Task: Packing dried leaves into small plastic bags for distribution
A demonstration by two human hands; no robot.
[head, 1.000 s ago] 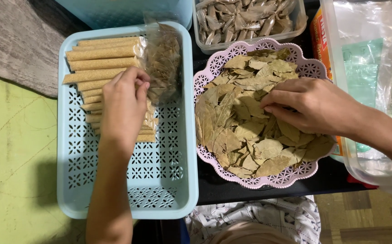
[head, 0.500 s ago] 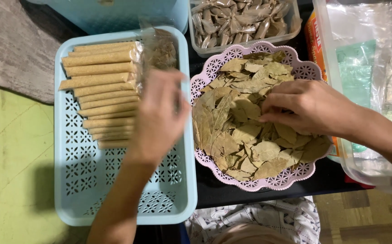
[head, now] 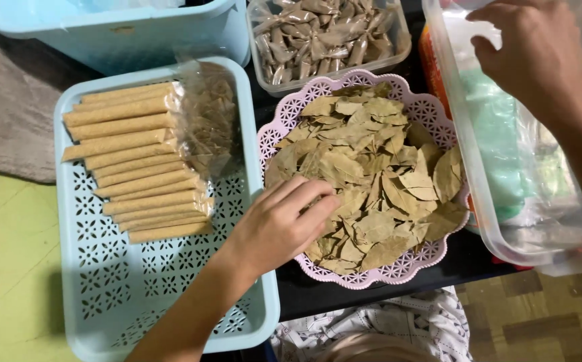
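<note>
Dark tabletop (head: 344, 298) is seen between the containers; green flooring lies at the left edge and wood-pattern flooring at the lower right.

Item: pink scalloped basket (head: 415, 258) with openwork rim, set at centre, filled with dried bay leaves (head: 371, 167), olive-brown, piled loosely.

Item: left hand (head: 281, 224), laid over the near-left rim of the pink basket. Its fingers (head: 307, 194) are extended and loosely spread, resting on the leaves; nothing is seen gripped.

Item: right hand (head: 536, 47), raised over the clear plastic tub (head: 468, 167) at the right. Fingers are curled downward; whether anything is pinched in them cannot be told.

Item: light-blue perforated tray (head: 170, 281), just left of the pink basket. Tan rolled sticks (head: 133, 161), wrapped in clear film, are stacked in a row in its far half. A clear bag of leaves (head: 210, 117) is leaned against their right ends.

Item: clear box (head: 328, 30) beyond the pink basket, filled with small wrapped pieces, brown-grey.

Item: light-blue bin (head: 123, 33), at the top left, beyond the tray.
</note>
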